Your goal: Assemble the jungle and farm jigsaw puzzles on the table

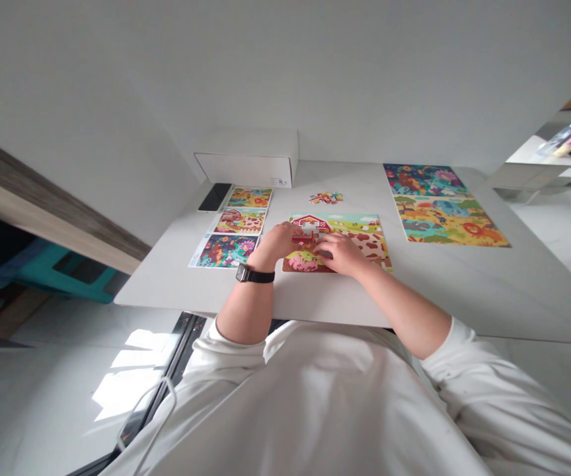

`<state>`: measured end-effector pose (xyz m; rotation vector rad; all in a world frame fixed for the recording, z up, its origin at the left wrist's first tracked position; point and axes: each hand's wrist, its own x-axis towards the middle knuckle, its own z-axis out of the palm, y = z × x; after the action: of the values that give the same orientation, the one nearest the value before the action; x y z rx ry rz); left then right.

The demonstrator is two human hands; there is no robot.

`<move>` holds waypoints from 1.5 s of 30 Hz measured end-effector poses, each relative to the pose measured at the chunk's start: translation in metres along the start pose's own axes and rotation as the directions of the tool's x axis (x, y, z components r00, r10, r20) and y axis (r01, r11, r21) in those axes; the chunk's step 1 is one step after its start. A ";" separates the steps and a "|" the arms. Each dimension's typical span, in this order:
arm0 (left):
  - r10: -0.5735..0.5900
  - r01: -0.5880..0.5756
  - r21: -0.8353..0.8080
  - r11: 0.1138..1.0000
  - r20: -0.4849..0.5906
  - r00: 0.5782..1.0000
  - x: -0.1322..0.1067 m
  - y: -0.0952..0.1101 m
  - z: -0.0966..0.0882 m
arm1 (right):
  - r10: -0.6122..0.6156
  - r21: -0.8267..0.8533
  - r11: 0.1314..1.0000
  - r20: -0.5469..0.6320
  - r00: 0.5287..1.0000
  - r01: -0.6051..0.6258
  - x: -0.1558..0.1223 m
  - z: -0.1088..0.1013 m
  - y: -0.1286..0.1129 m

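A farm jigsaw puzzle (pixel 369 246) with a red barn, a spotted cow and a pink pig lies in front of me on the table. A pale gap shows in its barn part. My left hand (pixel 280 240), below a black wristwatch (pixel 254 274), is bent over the puzzle's left edge with its fingers closed together by the barn. Whatever those fingertips grip is too small to make out. My right hand (pixel 341 252) rests on the middle of the puzzle, its bent fingers apart and touching the pieces. Just behind the puzzle is a small pile of loose jigsaw pieces (pixel 326 198).
Left of the puzzle lies a sheet of reference pictures (pixel 236 222), with a black phone (pixel 215 197) beside it. A white box (pixel 244 169) stands against the wall. Two colourful assembled pictures (pixel 447 215) lie on the right side of the white table (pixel 444 284).
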<state>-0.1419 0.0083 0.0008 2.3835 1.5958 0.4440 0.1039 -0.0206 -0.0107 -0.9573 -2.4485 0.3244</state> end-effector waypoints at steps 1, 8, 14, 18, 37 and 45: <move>-0.005 0.005 0.020 1.000 0.005 1.000 0.000 0.001 0.000 | 0.004 -0.009 1.000 -0.001 1.000 -0.004 0.000 0.000 0.000; -0.036 0.035 0.081 0.996 0.009 0.999 0.000 0.002 0.000 | 0.019 -0.046 0.999 0.030 0.999 -0.018 -0.001 0.001 0.001; -0.015 0.015 0.050 0.999 0.000 1.000 0.002 -0.005 0.005 | 0.028 -0.078 0.997 0.121 0.992 -0.019 -0.001 -0.005 -0.007; 0.000 -0.003 0.076 0.997 0.038 0.999 -0.001 -0.003 0.006 | 0.032 -0.093 0.995 0.159 0.987 -0.017 -0.003 -0.007 -0.008; -0.127 0.109 0.172 0.979 0.100 0.987 -0.007 0.017 -0.001 | -0.041 -0.095 0.994 0.100 0.994 0.051 -0.005 -0.009 0.006; -0.157 0.158 0.013 0.987 -0.061 0.986 0.001 0.013 0.001 | -0.088 -0.006 0.996 0.163 0.983 0.090 0.004 -0.024 0.014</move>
<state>-0.1300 0.0041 0.0044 2.2538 1.8052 0.4746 0.1218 -0.0065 0.0055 -0.8534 -2.6351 0.3687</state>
